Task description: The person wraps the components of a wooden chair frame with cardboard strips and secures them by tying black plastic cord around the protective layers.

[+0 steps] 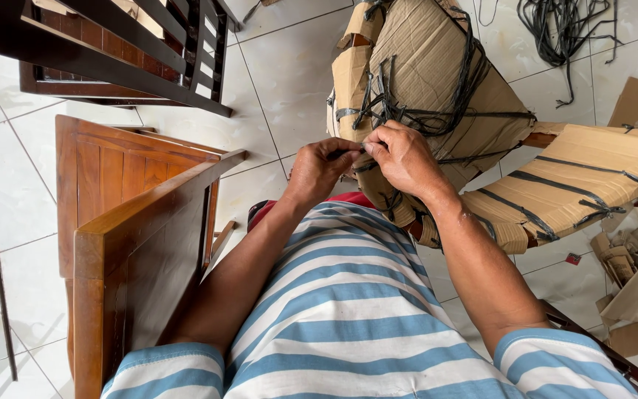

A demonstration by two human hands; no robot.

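Where both hands pinch it, the cardboard-wrapped bundle [437,74] wears tangled black straps [407,114].

Brown cardboard-wrapped bundle [437,81] (black-strapped) ahead, perhaps furniture, on floor

Cardboard, rubber-like strapping, varnished wood, glazed tile.

I see matt brown corrugated cardboard [437,66] wrapped over a furniture piece, creased and torn at its edges, bound by dull black strapping [415,114] that looks flat and rubbery. My left hand [319,170] and right hand [404,155] pinch a strip. At left, a wooden chair [134,222] shows reddish-brown varnish, semi-gloss, grain visible. Floor tiles [282,66] are off-white, smooth, glossy. My shirt [348,310] is soft striped knit cloth.
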